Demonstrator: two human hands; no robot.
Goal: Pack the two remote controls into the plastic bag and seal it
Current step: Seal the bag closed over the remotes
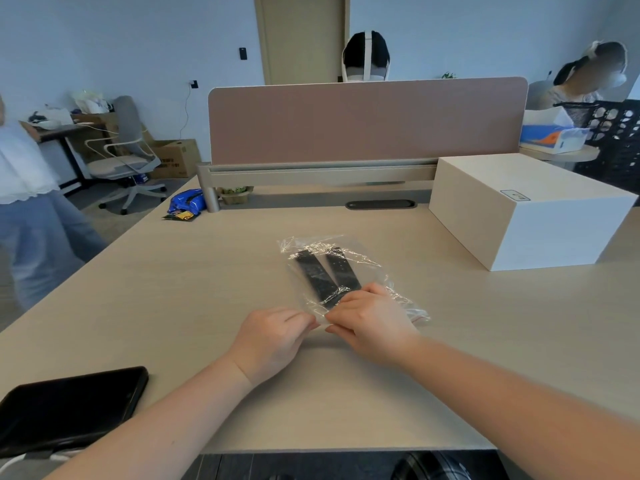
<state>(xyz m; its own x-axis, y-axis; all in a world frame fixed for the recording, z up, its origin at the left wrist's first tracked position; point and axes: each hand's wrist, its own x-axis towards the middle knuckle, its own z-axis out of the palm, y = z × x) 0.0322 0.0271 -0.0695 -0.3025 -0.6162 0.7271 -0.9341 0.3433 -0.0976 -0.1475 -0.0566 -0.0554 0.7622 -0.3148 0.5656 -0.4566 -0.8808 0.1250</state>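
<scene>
A clear plastic bag (372,268) lies flat on the desk's middle. Two black remote controls sit inside it side by side: the left remote (313,276) and the right remote (343,268). My left hand (273,336) pinches the bag's near edge between thumb and fingers. Close beside it, my right hand (372,322) pinches the same edge and covers the remotes' near ends. A red-lined strip of the bag's mouth (420,318) shows to the right of my right hand.
A large white box (530,216) stands at the right. A black phone (69,407) lies near the front left corner. A blue snack packet (185,202) rests by the pink partition (367,121). A person (24,188) stands left of the desk.
</scene>
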